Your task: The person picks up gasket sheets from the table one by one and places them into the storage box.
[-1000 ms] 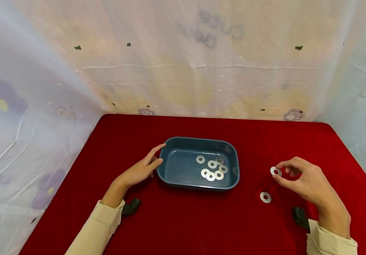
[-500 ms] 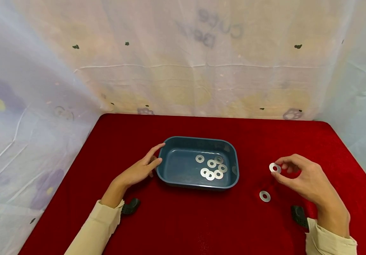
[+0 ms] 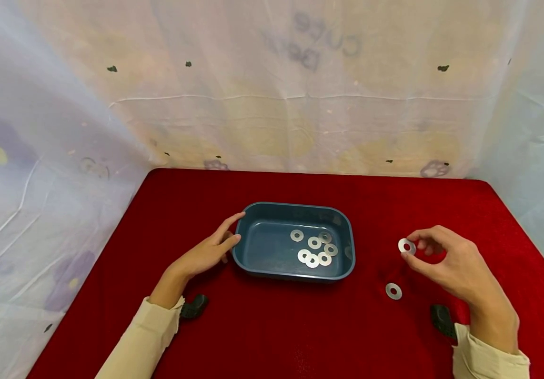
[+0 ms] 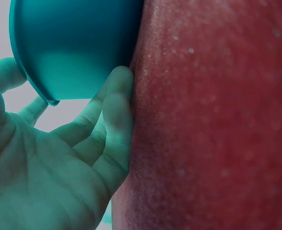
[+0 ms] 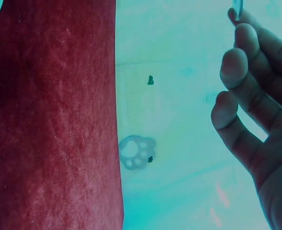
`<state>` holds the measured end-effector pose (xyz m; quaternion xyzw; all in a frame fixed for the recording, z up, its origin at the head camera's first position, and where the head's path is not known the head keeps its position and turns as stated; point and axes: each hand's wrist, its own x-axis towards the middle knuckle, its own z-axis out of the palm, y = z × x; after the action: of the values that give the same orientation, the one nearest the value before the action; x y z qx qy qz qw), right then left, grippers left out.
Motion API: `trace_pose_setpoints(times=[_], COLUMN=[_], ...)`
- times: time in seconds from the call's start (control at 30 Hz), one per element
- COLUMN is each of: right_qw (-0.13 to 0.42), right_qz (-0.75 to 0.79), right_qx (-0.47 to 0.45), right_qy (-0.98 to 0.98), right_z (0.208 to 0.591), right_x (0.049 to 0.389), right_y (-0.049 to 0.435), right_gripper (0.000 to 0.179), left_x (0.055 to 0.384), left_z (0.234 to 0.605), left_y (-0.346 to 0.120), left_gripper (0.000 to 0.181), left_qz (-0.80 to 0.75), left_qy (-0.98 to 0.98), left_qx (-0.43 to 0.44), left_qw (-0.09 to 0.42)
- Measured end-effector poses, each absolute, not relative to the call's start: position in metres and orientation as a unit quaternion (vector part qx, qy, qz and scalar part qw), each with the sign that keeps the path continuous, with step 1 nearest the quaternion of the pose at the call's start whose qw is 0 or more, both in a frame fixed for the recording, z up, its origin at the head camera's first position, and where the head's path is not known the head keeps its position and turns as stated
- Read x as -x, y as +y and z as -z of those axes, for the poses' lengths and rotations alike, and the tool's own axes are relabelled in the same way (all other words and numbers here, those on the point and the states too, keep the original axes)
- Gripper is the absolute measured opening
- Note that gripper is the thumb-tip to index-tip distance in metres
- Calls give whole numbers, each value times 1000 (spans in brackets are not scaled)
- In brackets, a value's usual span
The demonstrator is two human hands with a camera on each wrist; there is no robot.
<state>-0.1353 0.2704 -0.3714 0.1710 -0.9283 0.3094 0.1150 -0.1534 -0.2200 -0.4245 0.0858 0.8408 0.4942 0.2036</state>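
Observation:
My left hand (image 3: 205, 255) rests at the left end of a blue-grey rectangular tray (image 3: 264, 250), thumb and index fingertip on its rim. In the left wrist view the other fingers lie fairly straight beneath, by the tray's outer wall (image 4: 73, 52). Several flat metal washers lie inside, toward the right half, some overlapping. To the right of the tray, my right hand (image 3: 461, 266) pinches a silver washer (image 3: 401, 245) between thumb and fingertip, raised above the cloth. Only that washer's thin edge (image 5: 238, 8) shows in the right wrist view. One loose washer (image 3: 399, 295) lies on the cloth below it.
A red cloth (image 3: 295, 326) covers the table. Pale patterned sheets (image 3: 253, 105) hang behind and at both sides. Dark pieces sit at the wrists, one by the left cuff (image 3: 195, 306) and another by the right (image 3: 442, 321).
The right hand has risen slightly and shifted a little left with the pinched washer. The left hand and the tray keep their places.

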Motion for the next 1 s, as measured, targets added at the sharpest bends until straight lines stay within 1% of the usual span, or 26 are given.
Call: trace_pose_setpoints(times=[0.2, 0.43, 0.77, 1.0], right_qw=[111, 118, 109, 94], right_qz=[-306, -311, -289, -284], right_qx=[-170, -187, -206, -246], right_qy=[-930, -924, -929, -922], right_z=[370, 366, 358, 355], right_x=[133, 138, 143, 150], right_y=[267, 255, 243, 231], right_gripper=[25, 29, 29, 28], left_x=[152, 153, 154, 154], left_z=[426, 424, 425, 424], left_y=[-218, -218, -219, -220], left_gripper=[57, 56, 57, 57], left_qz=[-490, -491, -487, -490], left_qy=[843, 843, 845, 843], left_qx=[-84, -83, -82, -86], left_qw=[207, 202, 208, 207])
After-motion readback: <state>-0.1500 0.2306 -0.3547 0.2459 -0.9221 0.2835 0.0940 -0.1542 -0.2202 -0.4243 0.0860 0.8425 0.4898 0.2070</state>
